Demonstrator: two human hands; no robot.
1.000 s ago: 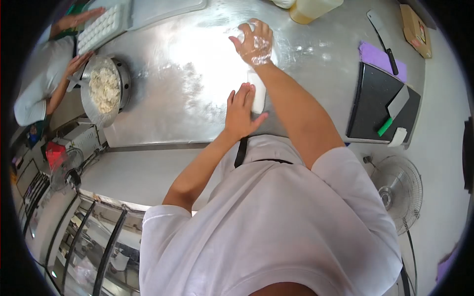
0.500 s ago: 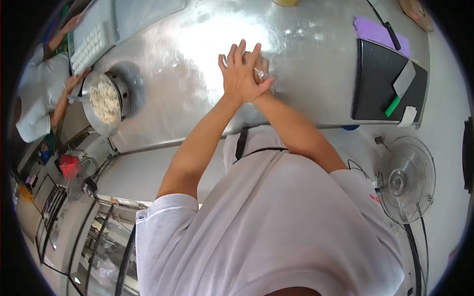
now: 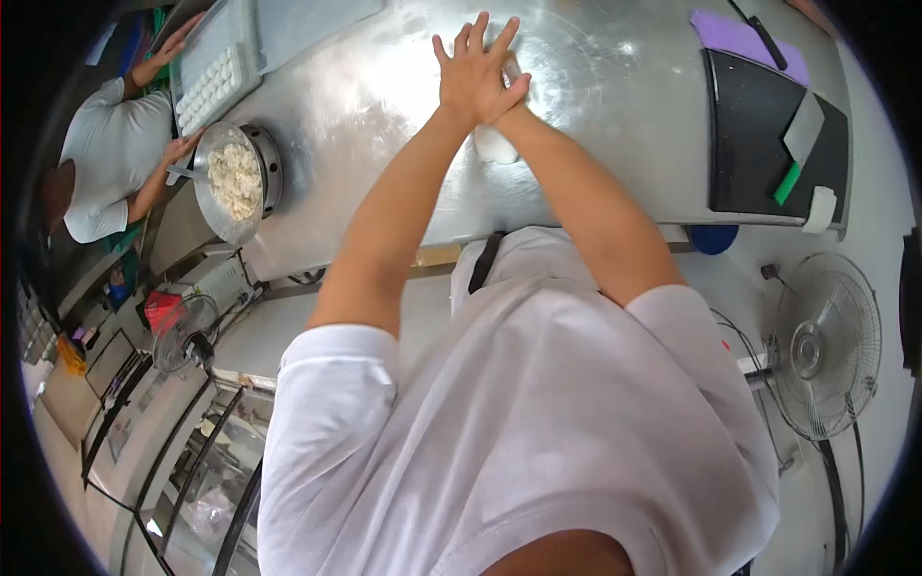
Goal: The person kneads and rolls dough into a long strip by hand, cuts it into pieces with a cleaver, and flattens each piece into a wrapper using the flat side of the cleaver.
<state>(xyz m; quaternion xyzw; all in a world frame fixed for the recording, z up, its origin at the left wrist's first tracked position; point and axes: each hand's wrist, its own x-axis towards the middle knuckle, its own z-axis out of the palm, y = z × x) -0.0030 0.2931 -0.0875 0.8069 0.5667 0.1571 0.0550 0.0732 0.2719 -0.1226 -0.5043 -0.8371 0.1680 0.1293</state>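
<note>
- white, dough-like lump [image 3: 496, 146] on the metal table [image 3: 605, 144], lying just on our body's side of the crossed wrists and partly hidden by them
- and look at our left hand [image 3: 469, 84]: palm down, fingers fanned wide, thumb out, laid over the other, pinching nothing we can see
- underneath sits our right hand [image 3: 511, 71], just a shiny sliver showing; whether its fingers curl or lie flat, we cannot tell
- why stack them? probably so both arms can lean their weight through one spot
- over to our left, a bowl [image 3: 216, 219] of pale crumbly mix [image 3: 236, 180] rests on or against a round stand [image 3: 273, 173], a handle poking out, presumably handy for scooping
- beyond it, a co-worker's hand [image 3: 181, 35] at a tray [image 3: 219, 40] of white rounds, lined up in rows, likely so they don't stick
- off to our right, a green-handled cleaver [image 3: 805, 130] lies flat on the black board [image 3: 749, 125], perhaps parked there so the blade is well away from our fingers
</note>
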